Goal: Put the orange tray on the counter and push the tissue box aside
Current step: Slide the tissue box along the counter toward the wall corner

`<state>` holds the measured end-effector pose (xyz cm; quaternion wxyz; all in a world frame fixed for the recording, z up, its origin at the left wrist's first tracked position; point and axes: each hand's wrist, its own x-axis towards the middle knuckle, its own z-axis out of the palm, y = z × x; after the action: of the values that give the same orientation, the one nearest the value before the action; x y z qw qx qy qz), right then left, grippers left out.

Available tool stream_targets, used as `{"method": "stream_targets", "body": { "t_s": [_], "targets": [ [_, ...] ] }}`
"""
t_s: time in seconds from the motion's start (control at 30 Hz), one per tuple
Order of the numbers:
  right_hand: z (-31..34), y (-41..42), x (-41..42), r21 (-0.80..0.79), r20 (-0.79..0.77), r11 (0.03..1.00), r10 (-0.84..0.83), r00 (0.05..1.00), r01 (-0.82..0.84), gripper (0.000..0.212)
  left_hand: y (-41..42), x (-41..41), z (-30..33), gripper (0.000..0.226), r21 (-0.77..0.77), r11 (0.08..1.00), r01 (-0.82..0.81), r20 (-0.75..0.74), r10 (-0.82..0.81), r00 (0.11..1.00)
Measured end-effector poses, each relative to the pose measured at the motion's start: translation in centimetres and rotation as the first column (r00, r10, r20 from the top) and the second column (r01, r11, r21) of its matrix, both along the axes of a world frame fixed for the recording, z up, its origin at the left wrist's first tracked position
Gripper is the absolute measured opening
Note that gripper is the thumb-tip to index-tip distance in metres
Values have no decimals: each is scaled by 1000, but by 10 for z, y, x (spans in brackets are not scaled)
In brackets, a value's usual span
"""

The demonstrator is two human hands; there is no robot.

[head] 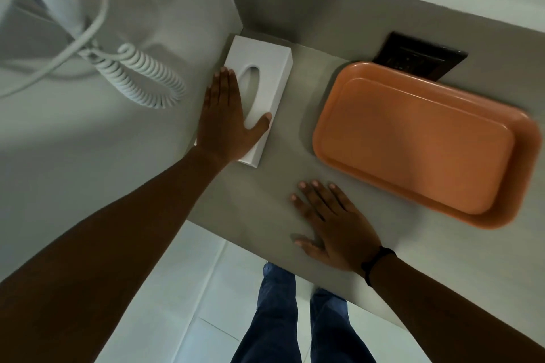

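Observation:
The orange tray (418,141) lies flat on the grey counter (274,183), at the right, empty. A white tissue box (265,74) with an oval slot sits at the counter's left end, close to the side wall. My left hand (227,121) rests flat on the box's near left part, fingers along its left edge and thumb across the top. My right hand (333,224) lies palm down on the bare counter, fingers spread, just in front of the tray's near left corner and not touching it.
A dark wall socket plate (424,54) sits behind the tray's far edge. A white coiled cord (141,76) hangs on the left wall beside the box. The counter's front edge runs under my right wrist; the tiled floor (191,289) and my legs are below.

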<state>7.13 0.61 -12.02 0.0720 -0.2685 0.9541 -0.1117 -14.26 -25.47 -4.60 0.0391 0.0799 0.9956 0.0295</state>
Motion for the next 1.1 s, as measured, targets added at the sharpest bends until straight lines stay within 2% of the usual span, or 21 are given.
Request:
{"method": "stream_targets", "body": {
  "t_s": [0.33, 0.63, 0.7, 0.73, 0.8, 0.87, 0.93, 1.0, 1.03, 1.1],
  "targets": [
    [0, 0, 0, -40, -7, 999, -2, 1000, 2, 87, 2, -53, 0, 119, 8, 998, 56, -23, -56, 998],
    [12, 1, -3, -63, -14, 998, 4, 1000, -5, 88, 3, -56, 3, 119, 44, 997, 59, -26, -58, 998],
    [25, -5, -7, -153, -52, 988, -8, 999, 0, 85, 1, -45, 7, 116, 101, 993, 67, -63, -61, 996],
    [34, -13, -14, -261, -59, 965, -42, 997, 26, 82, -3, -36, 7, 112, 124, 989, 85, -100, -73, 992],
    [54, -36, -39, -526, 14, 832, -196, 981, 174, 71, -12, -5, 3, 102, 142, 984, 110, -170, -86, 982],
    [75, -67, -81, -685, 197, 601, -392, 899, 412, 59, -21, 29, -4, 96, 149, 985, 88, -199, -57, 978],
    [93, -91, -132, -694, 436, 339, -503, 746, 635, 53, -22, 52, -11, 91, 165, 984, 68, -191, -36, 981],
    [102, -104, -181, -626, 615, 166, -494, 614, 762, 55, -20, 62, -16, 87, 199, 979, 44, -168, -11, 986],
    [101, -106, -200, -588, 672, 134, -468, 574, 798, 56, -19, 63, -18, 84, 221, 975, 29, -163, 8, 987],
    [97, -108, -225, -504, 752, 132, -417, 510, 853, 63, -16, 63, -20, 83, 250, 968, 5, -162, 37, 986]
  ]
}}
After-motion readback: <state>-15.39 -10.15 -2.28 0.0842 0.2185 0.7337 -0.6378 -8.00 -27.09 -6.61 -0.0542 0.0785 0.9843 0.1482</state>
